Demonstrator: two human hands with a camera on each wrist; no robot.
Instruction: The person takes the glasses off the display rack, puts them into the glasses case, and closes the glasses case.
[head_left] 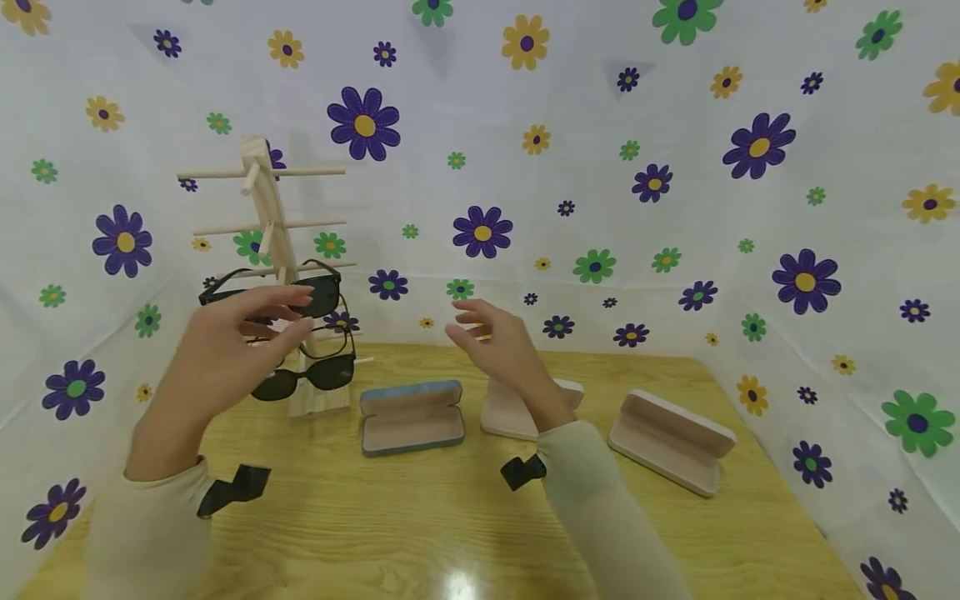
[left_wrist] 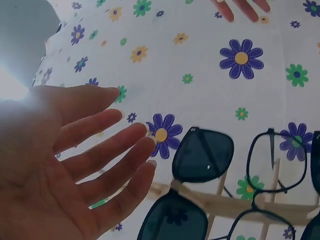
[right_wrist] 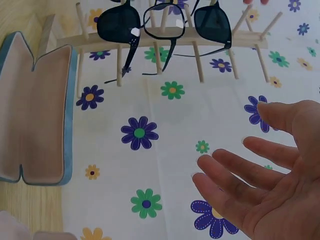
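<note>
My left hand (head_left: 225, 350) is raised in front of the wooden glasses rack (head_left: 273, 212), fingers apart and holding nothing. In the head view it overlaps the upper black sunglasses (head_left: 324, 296), which hang on the rack. Below them are thin-rimmed clear-lens glasses (left_wrist: 249, 162), and lowest hang another pair of dark sunglasses (head_left: 330, 372). The left wrist view shows the palm beside the sunglasses, with a gap between. My right hand (head_left: 498, 342) hovers over the middle case, fingers loosely bent, nothing in its grasp.
On the wooden table (head_left: 375, 533) stand three open glasses cases: a blue-edged one (head_left: 412, 417) by the rack, a pale one (head_left: 510, 421) partly hidden by my right arm, and another pale one (head_left: 667, 442) at the right. Flower-patterned cloth (head_left: 420, 183) hangs behind. Bare pegs jut from the rack's top.
</note>
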